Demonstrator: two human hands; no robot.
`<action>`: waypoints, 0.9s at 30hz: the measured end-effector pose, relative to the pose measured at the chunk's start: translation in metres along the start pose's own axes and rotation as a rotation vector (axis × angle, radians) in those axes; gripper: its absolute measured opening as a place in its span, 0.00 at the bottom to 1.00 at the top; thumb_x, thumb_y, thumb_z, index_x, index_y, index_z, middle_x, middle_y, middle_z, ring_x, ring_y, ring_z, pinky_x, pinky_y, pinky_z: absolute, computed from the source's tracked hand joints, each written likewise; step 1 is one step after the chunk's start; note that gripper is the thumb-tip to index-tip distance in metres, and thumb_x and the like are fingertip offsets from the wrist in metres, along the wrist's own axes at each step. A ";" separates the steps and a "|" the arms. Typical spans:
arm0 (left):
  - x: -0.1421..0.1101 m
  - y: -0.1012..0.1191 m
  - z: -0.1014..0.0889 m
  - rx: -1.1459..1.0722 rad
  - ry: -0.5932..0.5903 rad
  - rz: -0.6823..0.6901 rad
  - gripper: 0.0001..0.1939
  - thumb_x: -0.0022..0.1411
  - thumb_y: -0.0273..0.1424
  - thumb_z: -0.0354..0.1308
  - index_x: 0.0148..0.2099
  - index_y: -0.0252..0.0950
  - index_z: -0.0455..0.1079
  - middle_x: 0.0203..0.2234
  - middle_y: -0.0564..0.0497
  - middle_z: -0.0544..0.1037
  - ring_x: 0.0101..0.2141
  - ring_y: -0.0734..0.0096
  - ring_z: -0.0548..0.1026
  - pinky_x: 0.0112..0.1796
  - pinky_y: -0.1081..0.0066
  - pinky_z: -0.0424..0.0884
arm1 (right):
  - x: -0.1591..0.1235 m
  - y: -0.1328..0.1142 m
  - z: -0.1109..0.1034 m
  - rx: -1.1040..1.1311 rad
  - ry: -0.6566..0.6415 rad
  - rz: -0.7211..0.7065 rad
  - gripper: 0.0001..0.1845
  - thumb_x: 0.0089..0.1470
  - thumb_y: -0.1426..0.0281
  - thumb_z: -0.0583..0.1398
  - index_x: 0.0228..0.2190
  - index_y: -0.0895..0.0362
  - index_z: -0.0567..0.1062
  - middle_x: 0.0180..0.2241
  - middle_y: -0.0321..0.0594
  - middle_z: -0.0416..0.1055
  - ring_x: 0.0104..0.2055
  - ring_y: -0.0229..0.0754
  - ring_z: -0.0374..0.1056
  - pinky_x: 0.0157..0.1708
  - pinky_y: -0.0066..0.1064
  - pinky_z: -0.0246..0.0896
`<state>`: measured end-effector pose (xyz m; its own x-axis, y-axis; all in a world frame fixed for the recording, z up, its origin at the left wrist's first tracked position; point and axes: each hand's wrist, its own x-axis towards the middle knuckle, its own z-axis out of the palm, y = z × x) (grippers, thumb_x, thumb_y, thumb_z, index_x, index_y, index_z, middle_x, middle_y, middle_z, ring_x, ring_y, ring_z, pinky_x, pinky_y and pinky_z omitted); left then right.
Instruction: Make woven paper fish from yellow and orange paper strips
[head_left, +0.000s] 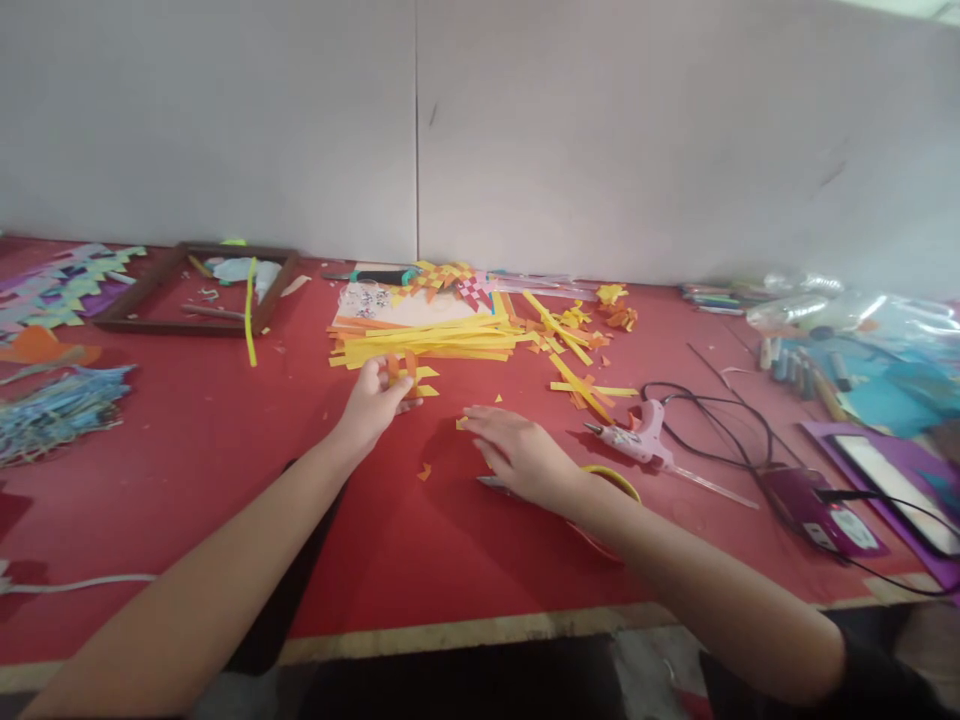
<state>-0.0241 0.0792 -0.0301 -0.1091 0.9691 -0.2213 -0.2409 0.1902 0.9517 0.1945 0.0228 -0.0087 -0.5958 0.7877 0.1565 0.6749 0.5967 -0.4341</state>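
Red table (405, 560), pale wall (600, 150) | I see left hand (377, 395) pinching orange-yellow paper (410, 364) before yellow strips (442, 341) | right hand (521, 452) at yellow scrap (460, 424), grip unclear to me | light pinch should avoid creasing

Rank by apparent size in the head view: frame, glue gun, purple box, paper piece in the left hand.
1. Frame
2. Glue gun and purple box: too alike to rank
3. Paper piece, partly covered
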 end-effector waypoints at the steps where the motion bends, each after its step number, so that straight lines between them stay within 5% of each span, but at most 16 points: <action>1: 0.000 0.000 0.000 -0.002 -0.002 0.003 0.15 0.56 0.23 0.61 0.43 0.37 0.60 0.32 0.53 0.74 0.30 0.74 0.76 0.34 0.68 0.77 | 0.006 -0.009 0.001 -0.014 0.010 -0.015 0.17 0.61 0.70 0.54 0.49 0.59 0.75 0.52 0.47 0.73 0.56 0.47 0.67 0.58 0.42 0.62; 5: -0.002 0.001 0.000 -0.011 -0.011 0.019 0.16 0.55 0.24 0.62 0.44 0.37 0.60 0.33 0.53 0.74 0.32 0.73 0.75 0.34 0.68 0.76 | 0.031 -0.041 0.015 -0.141 -0.007 0.026 0.27 0.51 0.51 0.63 0.42 0.61 0.76 0.45 0.50 0.72 0.50 0.53 0.66 0.52 0.44 0.64; 9: -0.003 0.002 -0.001 -0.008 -0.014 0.023 0.17 0.54 0.25 0.63 0.43 0.38 0.60 0.33 0.53 0.74 0.32 0.72 0.75 0.34 0.68 0.76 | 0.043 -0.039 0.023 -0.244 0.015 0.161 0.40 0.40 0.47 0.68 0.46 0.64 0.71 0.48 0.54 0.66 0.49 0.57 0.62 0.50 0.47 0.63; 14: -0.001 0.002 -0.001 0.003 -0.020 0.010 0.17 0.52 0.26 0.65 0.40 0.38 0.60 0.32 0.53 0.74 0.31 0.71 0.76 0.35 0.66 0.76 | 0.042 0.008 0.005 -0.205 0.123 0.350 0.24 0.49 0.59 0.67 0.43 0.61 0.73 0.47 0.54 0.67 0.50 0.58 0.62 0.50 0.51 0.61; 18: -0.001 0.002 -0.001 0.012 -0.019 -0.005 0.18 0.52 0.27 0.65 0.40 0.38 0.59 0.32 0.54 0.72 0.29 0.73 0.75 0.35 0.66 0.77 | 0.037 0.036 -0.010 -0.145 0.121 0.333 0.10 0.58 0.71 0.59 0.42 0.58 0.75 0.45 0.48 0.73 0.50 0.50 0.67 0.53 0.46 0.62; 23: -0.002 0.003 -0.001 0.015 -0.019 -0.005 0.16 0.54 0.26 0.64 0.40 0.38 0.59 0.32 0.54 0.71 0.29 0.75 0.74 0.35 0.67 0.78 | 0.023 0.038 -0.005 -0.103 0.053 0.292 0.22 0.58 0.81 0.49 0.50 0.64 0.74 0.53 0.52 0.72 0.58 0.49 0.66 0.59 0.45 0.59; 27: -0.002 0.004 0.000 0.015 -0.010 -0.008 0.15 0.54 0.25 0.63 0.40 0.38 0.59 0.33 0.53 0.71 0.31 0.74 0.74 0.34 0.68 0.78 | 0.013 0.027 -0.003 -0.052 -0.030 0.213 0.28 0.53 0.84 0.49 0.52 0.60 0.74 0.55 0.45 0.72 0.58 0.44 0.67 0.59 0.37 0.62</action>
<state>-0.0250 0.0779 -0.0261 -0.0972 0.9692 -0.2265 -0.2270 0.2000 0.9531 0.2062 0.0497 -0.0161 -0.4495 0.8924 0.0396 0.8078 0.4251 -0.4083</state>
